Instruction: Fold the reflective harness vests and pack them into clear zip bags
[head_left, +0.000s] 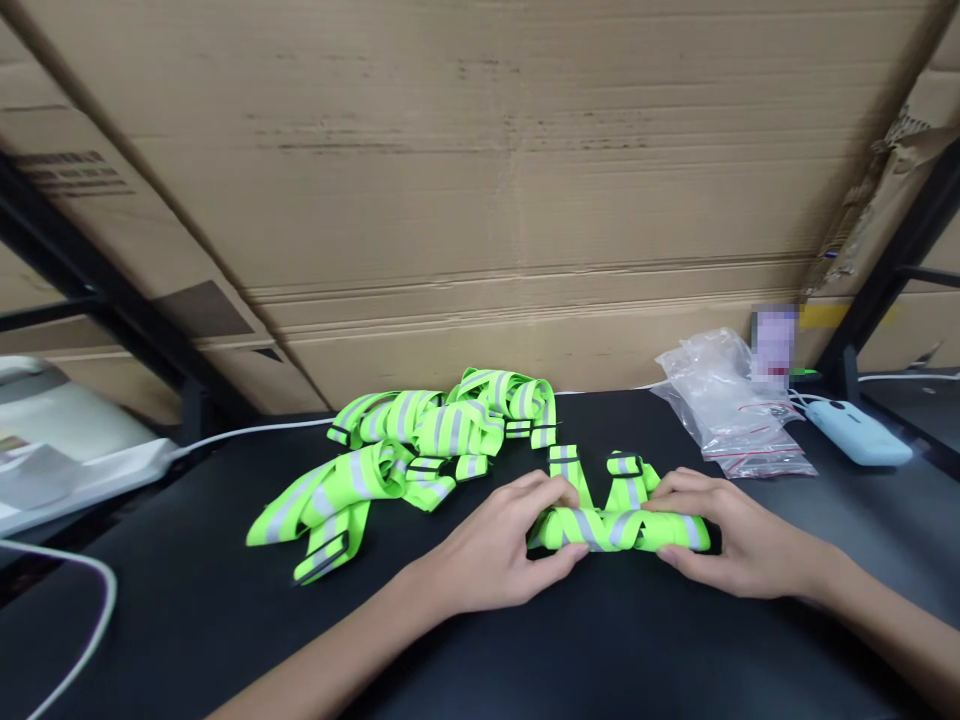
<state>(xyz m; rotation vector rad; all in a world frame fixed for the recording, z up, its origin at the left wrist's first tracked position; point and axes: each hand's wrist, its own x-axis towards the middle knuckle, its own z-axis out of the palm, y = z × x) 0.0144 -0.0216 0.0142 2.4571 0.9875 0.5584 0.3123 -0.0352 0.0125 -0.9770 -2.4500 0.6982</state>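
Observation:
A neon-green reflective strap (622,530) with silver bands lies gathered into a roll on the black table. My left hand (517,540) grips its left end, thumb in front and fingers behind. At the right end my right hand (727,535) is closed around the roll in the same way. Two strap tails with black buckles stick out behind the roll, between my hands. More green reflective straps (457,430) lie in a loose heap to the left, and another bundle (337,500) of them sits closer to me.
Clear plastic zip bags (727,400) lie at the back right beside a light-blue power bank (859,432). A white power strip (90,480) and cable are at the left. Cardboard (480,200) stands along the back of the black table (187,620), with black metal frame bars at both sides.

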